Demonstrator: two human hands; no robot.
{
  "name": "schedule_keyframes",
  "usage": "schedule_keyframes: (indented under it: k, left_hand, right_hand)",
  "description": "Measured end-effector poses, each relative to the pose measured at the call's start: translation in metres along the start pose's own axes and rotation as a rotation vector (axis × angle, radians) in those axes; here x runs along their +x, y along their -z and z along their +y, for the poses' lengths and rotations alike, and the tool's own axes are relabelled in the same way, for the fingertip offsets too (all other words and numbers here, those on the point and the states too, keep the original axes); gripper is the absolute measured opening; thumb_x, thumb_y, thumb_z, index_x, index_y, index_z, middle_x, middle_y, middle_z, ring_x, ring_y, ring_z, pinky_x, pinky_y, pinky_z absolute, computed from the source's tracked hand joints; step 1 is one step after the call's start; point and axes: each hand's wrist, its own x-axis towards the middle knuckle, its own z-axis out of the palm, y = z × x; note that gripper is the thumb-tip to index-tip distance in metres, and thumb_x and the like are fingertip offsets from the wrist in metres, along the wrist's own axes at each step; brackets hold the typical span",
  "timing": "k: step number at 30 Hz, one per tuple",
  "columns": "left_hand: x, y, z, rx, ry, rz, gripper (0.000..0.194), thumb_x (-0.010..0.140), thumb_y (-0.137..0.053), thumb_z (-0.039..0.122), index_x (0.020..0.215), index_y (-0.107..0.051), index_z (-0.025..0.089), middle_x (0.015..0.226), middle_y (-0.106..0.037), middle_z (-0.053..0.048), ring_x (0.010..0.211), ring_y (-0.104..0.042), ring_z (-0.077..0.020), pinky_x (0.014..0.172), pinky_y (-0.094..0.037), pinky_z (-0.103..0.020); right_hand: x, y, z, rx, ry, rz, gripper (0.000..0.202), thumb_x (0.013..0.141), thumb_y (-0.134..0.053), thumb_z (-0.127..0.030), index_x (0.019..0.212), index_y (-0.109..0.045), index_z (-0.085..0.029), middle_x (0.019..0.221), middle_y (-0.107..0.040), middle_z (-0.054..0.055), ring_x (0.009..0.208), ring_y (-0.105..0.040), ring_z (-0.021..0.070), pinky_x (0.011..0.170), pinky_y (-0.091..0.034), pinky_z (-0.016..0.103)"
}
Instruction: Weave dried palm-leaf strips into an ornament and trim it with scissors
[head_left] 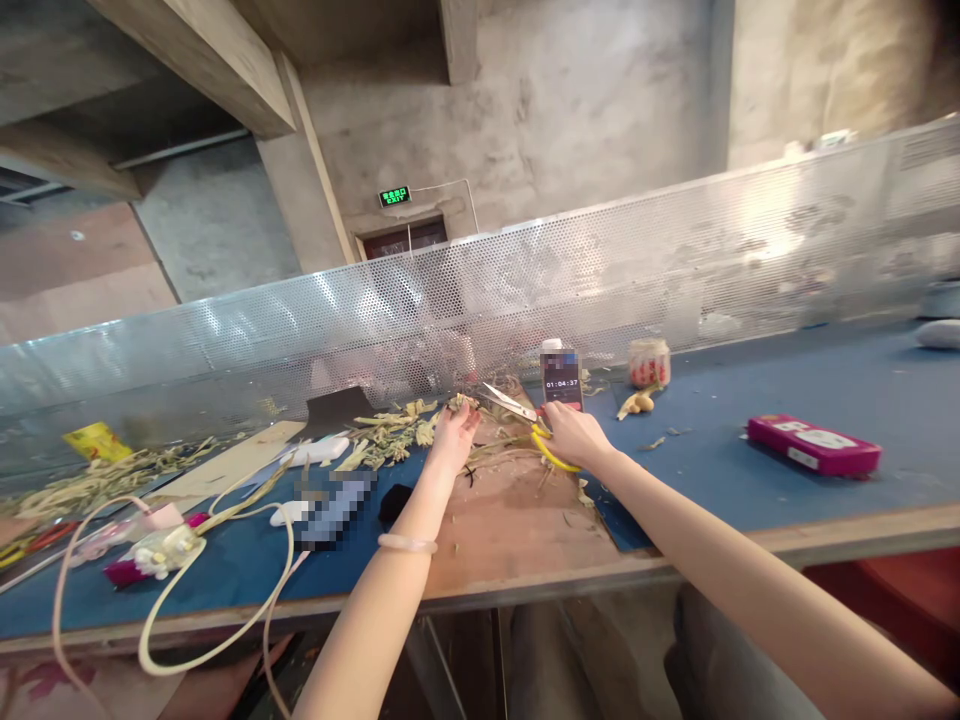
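Note:
Yellow-handled scissors (555, 452) are in my right hand (574, 432), their blades parted and pointing up and left toward my other hand. My left hand (455, 432) has its fingers closed round a small dried plant piece (463, 403), close to the blade tips. Both hands are over a brown board (517, 530) on the blue table (705, 470). Dried stalks and leaves (397, 432) lie in a pile left of my left hand. Thin cut stems are scattered on the board below the scissors.
A phone (561, 376) showing a timer stands behind my right hand. To the right are a jar (649, 363) and a magenta box (814, 446). Looped cables (291, 560) and a power strip (166, 550) lie at left. A perforated metal screen (637, 270) runs behind.

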Motion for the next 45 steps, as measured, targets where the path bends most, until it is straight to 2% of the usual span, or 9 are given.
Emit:
schedule_keyframes:
  k: [7, 16, 25, 35, 45]
  left_hand:
    - [0.0005, 0.0012, -0.0001, 0.016, 0.027, 0.017, 0.010, 0.071, -0.065, 0.010, 0.071, -0.059, 0.018, 0.076, -0.066, 0.001, 0.066, -0.059, -0.0094, 0.081, -0.046, -0.032]
    - [0.0027, 0.0050, -0.0005, 0.090, 0.025, -0.004, 0.010, 0.071, -0.066, 0.016, 0.080, -0.063, 0.021, 0.105, -0.065, -0.002, 0.073, -0.058, -0.0093, 0.076, -0.045, -0.027]
    - [0.0023, 0.0047, -0.0005, 0.052, 0.037, -0.015, 0.010, 0.071, -0.067, 0.016, 0.079, -0.062, 0.020, 0.105, -0.065, -0.001, 0.067, -0.057, -0.0082, 0.071, -0.045, -0.027]
    - [0.0009, 0.0034, -0.0003, 0.042, 0.046, -0.070, 0.013, 0.072, -0.066, 0.016, 0.084, -0.065, 0.020, 0.113, -0.062, -0.002, 0.070, -0.058, -0.0083, 0.070, -0.045, -0.026]
    - [0.0003, 0.0037, 0.0006, 0.045, 0.058, -0.086, 0.016, 0.071, -0.067, 0.018, 0.086, -0.064, 0.022, 0.113, -0.062, -0.001, 0.073, -0.057, -0.0090, 0.071, -0.046, -0.026]
  right_hand:
    - [-0.0007, -0.0001, 0.0008, 0.003, 0.060, -0.027, 0.036, 0.082, -0.042, -0.047, 0.100, -0.050, -0.017, 0.098, -0.061, 0.008, 0.085, -0.060, 0.0224, 0.061, -0.037, 0.026]
    - [-0.0022, 0.0011, -0.0019, -0.019, 0.113, -0.046, 0.038, 0.081, -0.042, -0.049, 0.101, -0.050, -0.017, 0.101, -0.060, 0.009, 0.087, -0.060, 0.0225, 0.063, -0.038, 0.026]
    - [-0.0025, 0.0035, -0.0032, -0.024, 0.088, -0.051, 0.038, 0.082, -0.042, -0.049, 0.102, -0.050, -0.017, 0.101, -0.060, 0.010, 0.089, -0.059, 0.0231, 0.063, -0.039, 0.026]
    - [-0.0018, 0.0029, -0.0027, -0.019, 0.065, -0.051, 0.036, 0.082, -0.043, -0.048, 0.100, -0.050, -0.017, 0.098, -0.061, 0.010, 0.085, -0.060, 0.0226, 0.062, -0.038, 0.025]
    - [-0.0022, 0.0030, -0.0034, -0.025, 0.065, -0.067, 0.036, 0.083, -0.041, -0.048, 0.099, -0.050, -0.017, 0.099, -0.061, 0.010, 0.086, -0.060, 0.0223, 0.062, -0.039, 0.026]
